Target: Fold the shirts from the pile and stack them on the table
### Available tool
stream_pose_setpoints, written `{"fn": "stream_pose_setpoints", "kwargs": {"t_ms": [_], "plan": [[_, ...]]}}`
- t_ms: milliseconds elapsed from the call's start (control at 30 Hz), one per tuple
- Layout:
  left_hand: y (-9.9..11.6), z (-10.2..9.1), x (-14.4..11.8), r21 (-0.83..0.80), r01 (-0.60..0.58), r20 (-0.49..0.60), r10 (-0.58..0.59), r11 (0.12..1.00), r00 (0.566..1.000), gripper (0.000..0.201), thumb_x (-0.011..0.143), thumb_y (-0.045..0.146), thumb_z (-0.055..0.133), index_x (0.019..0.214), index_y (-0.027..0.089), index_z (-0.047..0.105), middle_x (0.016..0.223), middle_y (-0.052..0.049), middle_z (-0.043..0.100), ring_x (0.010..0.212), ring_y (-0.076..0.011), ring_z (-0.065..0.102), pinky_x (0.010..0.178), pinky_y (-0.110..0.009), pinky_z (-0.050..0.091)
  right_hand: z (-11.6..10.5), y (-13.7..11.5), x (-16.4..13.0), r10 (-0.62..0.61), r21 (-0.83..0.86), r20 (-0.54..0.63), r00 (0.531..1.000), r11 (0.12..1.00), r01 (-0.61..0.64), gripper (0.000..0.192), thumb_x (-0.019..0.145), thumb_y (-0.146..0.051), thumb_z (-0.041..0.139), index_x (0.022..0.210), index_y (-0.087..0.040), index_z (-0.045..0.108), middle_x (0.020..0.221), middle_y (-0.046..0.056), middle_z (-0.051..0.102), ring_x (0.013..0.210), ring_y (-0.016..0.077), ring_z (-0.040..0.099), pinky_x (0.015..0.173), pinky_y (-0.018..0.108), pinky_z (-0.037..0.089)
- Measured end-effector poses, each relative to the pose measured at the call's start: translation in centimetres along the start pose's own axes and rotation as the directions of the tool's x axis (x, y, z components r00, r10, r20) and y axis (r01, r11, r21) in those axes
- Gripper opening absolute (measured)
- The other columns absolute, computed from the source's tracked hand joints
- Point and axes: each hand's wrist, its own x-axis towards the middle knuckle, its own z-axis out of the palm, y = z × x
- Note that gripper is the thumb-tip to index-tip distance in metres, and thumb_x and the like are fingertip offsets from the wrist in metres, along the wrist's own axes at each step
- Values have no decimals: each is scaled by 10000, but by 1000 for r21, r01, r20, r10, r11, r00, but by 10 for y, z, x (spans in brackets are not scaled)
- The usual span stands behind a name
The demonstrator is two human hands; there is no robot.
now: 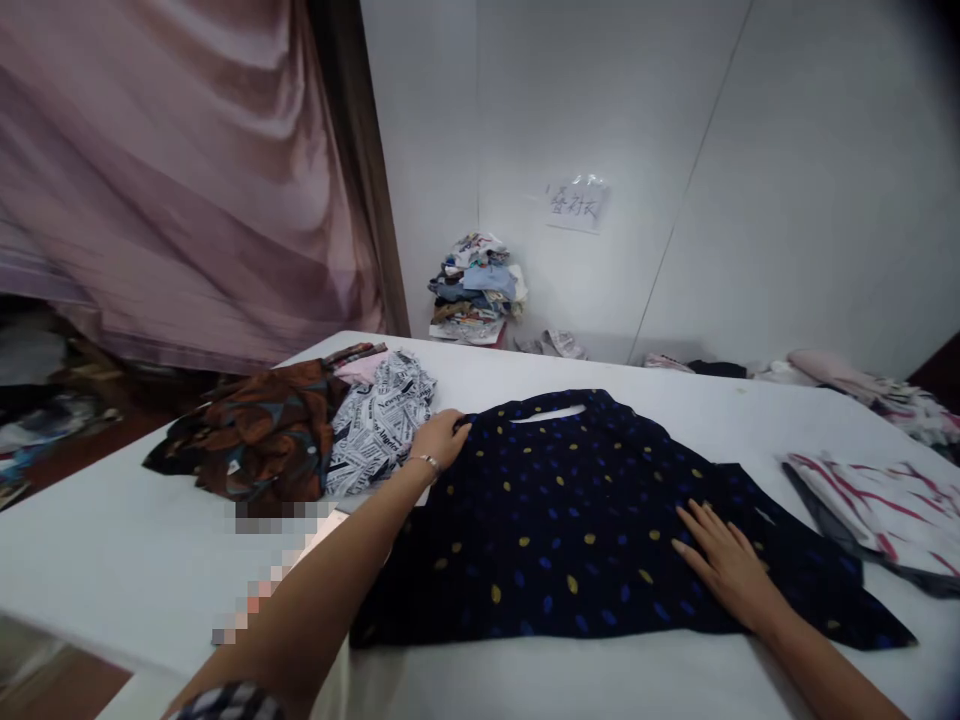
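A dark navy shirt [555, 520] with yellow and blue spots lies spread on the white table, its neck opening toward the far side. My left hand [442, 440] is at the shirt's upper left shoulder, fingers closed on the cloth there. On the right part of the shirt, my right hand [724, 565] rests flat with its fingers spread. The shirt's left sleeve area is partly hidden by my left forearm.
Left of the shirt are a crumpled brown patterned garment [270, 430] and a white newsprint-pattern garment [382, 420]. Folded white-and-red clothing [892, 510] lies at right. Beyond the white table [660, 395] stands a tall clothes pile [480, 285].
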Motion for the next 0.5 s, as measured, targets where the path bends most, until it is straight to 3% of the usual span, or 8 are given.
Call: {"fn": "stream_pose_setpoints", "kwargs": {"t_ms": [100,200,300,400,500], "plan": [[19,18,47,44,58,67,-60,997,996,438,930,403,416,1229,137,593,1330,-143,583,1232,-254,526,1049,-375,381,4,-3,-3,-12,-24,8,1000,1000,12,634,879,-622,377,1417,-298,461,1521,49,364,1418,294,297,1133,561,288],[30,37,76,89,131,159,-144,987,977,443,906,436,476,1152,102,631,1265,-211,607,1194,-321,551,998,-462,402,3,-8,-5,-5,-29,4,1000,1000,5,609,889,-610,379,1417,-318,463,1522,32,358,1415,293,299,1137,564,290],[38,47,95,122,188,241,-213,975,947,395,870,435,578,1071,103,651,1162,-181,655,1115,-290,599,962,-470,434,-1,-15,-6,4,-6,-3,1000,1000,-4,595,885,-602,405,1416,-340,463,1518,16,362,1408,298,310,1147,567,284],[46,41,116,103,203,270,-224,974,936,307,868,387,608,1007,117,654,1061,-107,685,990,-212,642,891,-406,491,-6,-20,-8,37,67,2,999,997,-37,562,856,-601,464,1390,-428,471,1510,-22,368,1406,293,307,1164,539,281],[56,16,139,36,170,195,-174,985,965,209,855,279,586,966,120,662,991,-121,709,928,-210,663,781,-301,492,-20,-20,-5,101,215,69,993,970,-114,545,843,-588,497,1370,-448,488,1483,-18,418,1393,306,327,1158,547,294]]}}
